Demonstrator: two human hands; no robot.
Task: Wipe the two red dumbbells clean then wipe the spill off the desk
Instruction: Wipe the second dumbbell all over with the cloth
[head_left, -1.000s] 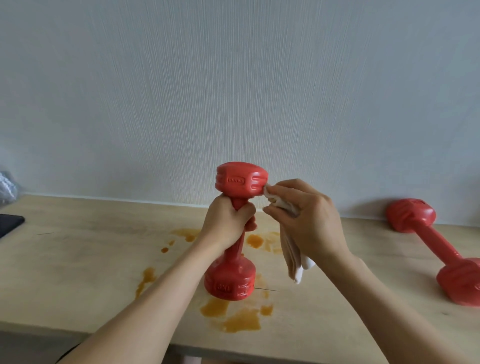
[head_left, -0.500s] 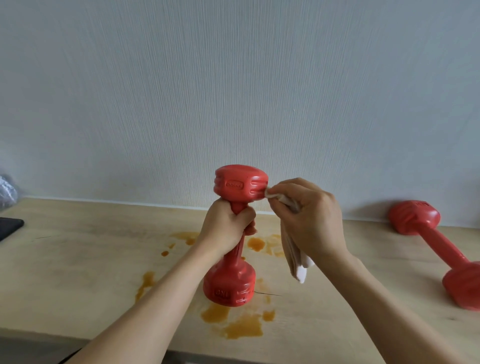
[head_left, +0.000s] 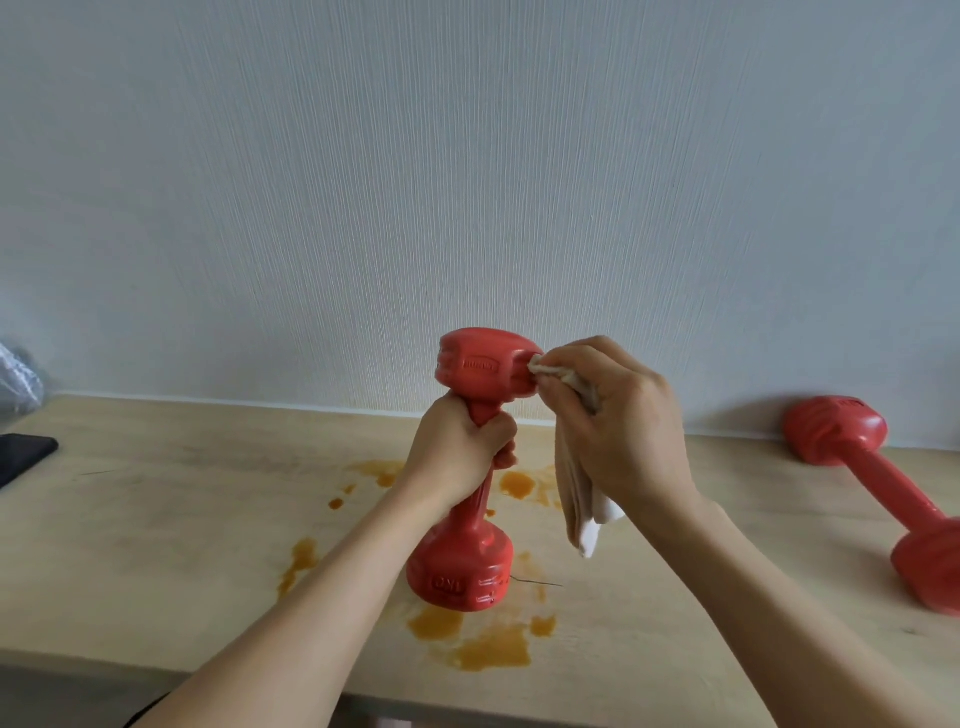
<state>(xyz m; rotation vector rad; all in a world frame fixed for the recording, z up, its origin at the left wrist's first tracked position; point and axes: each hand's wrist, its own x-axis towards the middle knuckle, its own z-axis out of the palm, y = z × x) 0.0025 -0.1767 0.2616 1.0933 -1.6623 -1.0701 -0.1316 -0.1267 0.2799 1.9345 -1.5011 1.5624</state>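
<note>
Fingers of the left hand (head_left: 457, 457) wrap tight round the handle of an upright red dumbbell (head_left: 470, 467), hiding most of the shaft; only a short length shows below the fist. Above those fingers sits the top head, its raised lettering too small to read; below them the bottom head stands on the wooden bench (head_left: 156, 545).

The right hand (head_left: 621, 426) is closed on a white cloth (head_left: 582, 504), thumb and fingertips (head_left: 553, 382) pinching a wad of it against the right side of the top head. The contact patch itself is covered by the wad. From under the palm the rest of the cloth hangs loose, clear of the bench.

An orange-brown spill (head_left: 483, 644) lies in blotches on the bench below and behind both sets of fingers; part of it is hidden by the dumbbell's base and the forearms.

Well to the right of the right fingers a second red dumbbell (head_left: 872, 493) lies on its side, its near head cut by the frame edge. Far left of the left fingers, a dark flat object (head_left: 23, 457) and a crinkled clear wrapper (head_left: 18, 384) are both cropped and hard to identify.
</note>
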